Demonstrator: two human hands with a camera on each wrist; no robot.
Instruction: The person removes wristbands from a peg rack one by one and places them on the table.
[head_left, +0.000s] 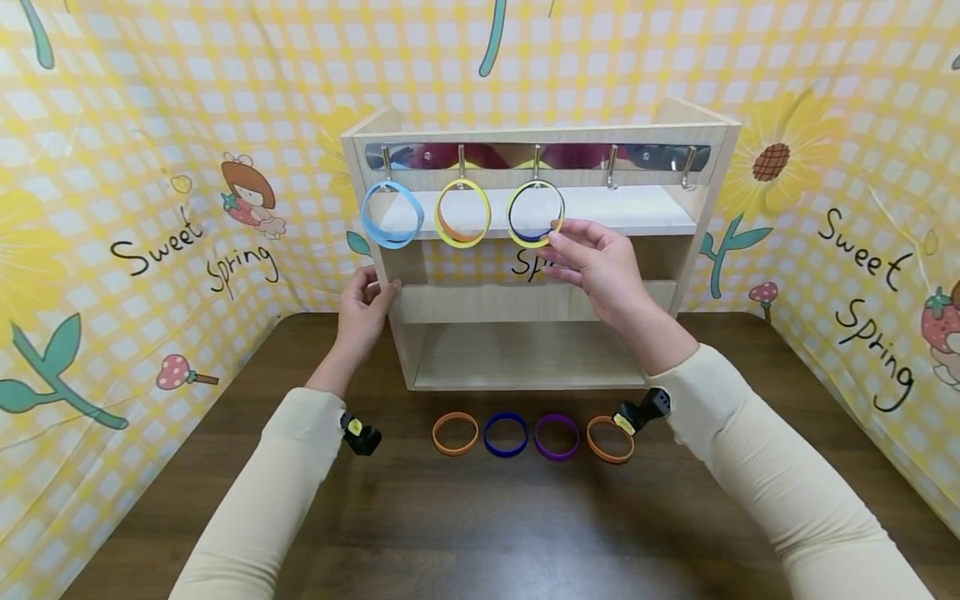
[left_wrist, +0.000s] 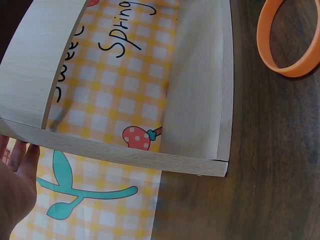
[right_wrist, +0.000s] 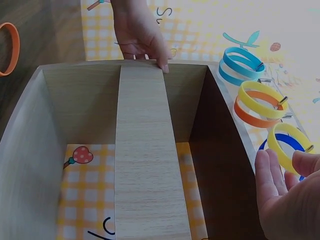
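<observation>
My right hand [head_left: 600,271] pinches the lower right of a yellow wristband [right_wrist: 287,128] between thumb and fingers. That band hangs from the third hook [head_left: 537,158], with a dark blue wristband [right_wrist: 284,138] behind it. A yellow wristband [head_left: 462,245] and an orange one [right_wrist: 245,116] hang on the second hook. Two light blue wristbands [head_left: 392,242] hang on the first. At the left side of the wooden shelf [head_left: 396,333], my left hand [head_left: 363,310] grips the upright panel, its thumb on the front edge and its fingers along the outer side.
Two bare hooks [head_left: 612,167] are at the right end of the metal strip [head_left: 576,157]. On the dark table [head_left: 480,525], before the shelf, lie an orange band [head_left: 455,452], a blue band [head_left: 506,454], a purple band [head_left: 557,457] and another orange band [head_left: 610,460]. Checked cloth surrounds the table.
</observation>
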